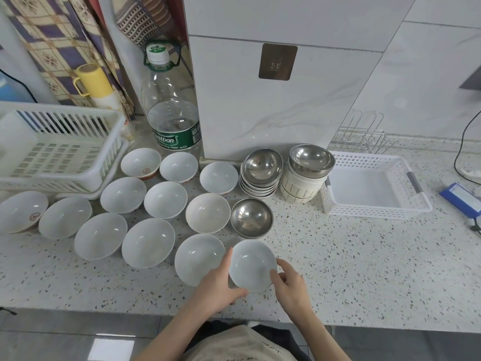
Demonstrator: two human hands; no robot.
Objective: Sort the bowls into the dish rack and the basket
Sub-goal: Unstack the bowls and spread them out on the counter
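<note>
Two hands meet on one small white ceramic bowl [252, 265] near the front edge of the speckled stone bench [364, 269], at about 6 o'clock in the view. Left hand [220, 284] cups the bowl's 9 o'clock side, thumb up along the rim, fingers curled under the near edge. Right hand [289, 281] grips the 3 o'clock side, thumb over the rim. Cannot tell whether the bowl sits on the bench or is just lifted.

Larger white bowl [199, 259] touching at its 9 o'clock. Loose stainless steel bowl [252, 217] at 12 o'clock of the held bowl, close but apart. A spread of about a dozen more white bowls [148, 242] runs toward 9 and 10 o'clock, all upright, open side up; two show red markings.

White plastic slatted dish rack [59, 147] at 10 o'clock, far left. White perforated plastic basket [374, 207] with grey handles at 2 o'clock. Between basket and loose bowls: a stack of shallow dishes topped by a steel bowl [261, 166], and a stack of cream ribbed bowls topped by another steel bowl [312, 157], this stack touching the basket's left wall.

Large clear water bottle with green label [173, 113] at 11 o'clock, against the wall. Yellow mug [91, 79] behind the rack.
</note>
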